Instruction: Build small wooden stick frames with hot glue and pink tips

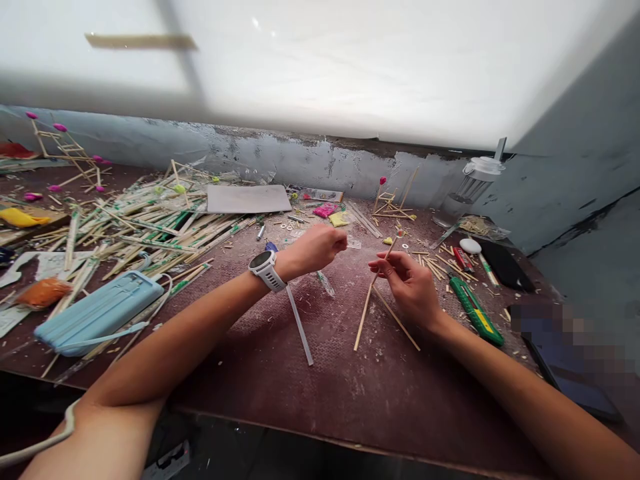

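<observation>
My right hand (407, 283) pinches a joined piece of thin wooden sticks (364, 313); two legs spread down toward the table and one end points up past my fingers. To its left, my left hand (317, 252) is curled above the table with its fingertips turned away, so anything in them is hidden. A white watch (267, 269) is on my left wrist. Below that wrist lies a translucent glue stick (300, 327). Pink (325, 210) and yellow (340, 219) packets lie beyond my left hand.
Piled sticks (150, 220) and a light blue power bank (100, 313) are on the left. Small stick structures stand at the far left (73, 153) and back right (393, 205). A green cutter (475, 310), a black phone (507, 265) and a clear bottle (470, 187) are on the right.
</observation>
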The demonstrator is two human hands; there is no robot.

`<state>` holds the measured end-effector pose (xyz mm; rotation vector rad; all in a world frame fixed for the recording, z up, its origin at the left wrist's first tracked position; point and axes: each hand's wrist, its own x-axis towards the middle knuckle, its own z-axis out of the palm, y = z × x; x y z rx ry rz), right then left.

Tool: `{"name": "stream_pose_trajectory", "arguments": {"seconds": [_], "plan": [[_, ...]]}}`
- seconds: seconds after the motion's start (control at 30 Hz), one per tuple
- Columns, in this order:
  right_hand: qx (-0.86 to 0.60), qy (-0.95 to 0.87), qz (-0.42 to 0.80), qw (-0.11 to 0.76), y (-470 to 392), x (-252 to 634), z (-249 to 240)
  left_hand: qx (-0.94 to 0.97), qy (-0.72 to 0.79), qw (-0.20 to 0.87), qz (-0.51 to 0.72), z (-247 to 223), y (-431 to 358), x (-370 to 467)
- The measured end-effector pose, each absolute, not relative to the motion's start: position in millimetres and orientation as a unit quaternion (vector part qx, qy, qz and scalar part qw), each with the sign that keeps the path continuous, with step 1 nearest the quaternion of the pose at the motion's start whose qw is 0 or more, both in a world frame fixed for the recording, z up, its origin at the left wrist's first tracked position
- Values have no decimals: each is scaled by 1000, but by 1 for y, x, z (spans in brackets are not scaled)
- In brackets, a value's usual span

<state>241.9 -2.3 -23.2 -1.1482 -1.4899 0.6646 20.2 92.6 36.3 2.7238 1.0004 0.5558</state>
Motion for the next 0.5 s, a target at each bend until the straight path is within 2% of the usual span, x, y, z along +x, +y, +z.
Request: {"name": "stream_pose_trajectory", "arguments": {"seconds": [0.13, 0.37, 0.5], "plan": [[-487, -618, 277, 551, -2, 243, -20, 917, 388, 38, 83, 30, 106, 8], [-480, -606, 284, 567, -1, 245, -22, 878, 476, -28, 47, 49, 103, -4], [-486, -613, 276, 559, -1, 244, -22, 892, 452, 2, 14, 59, 102, -9]]}}
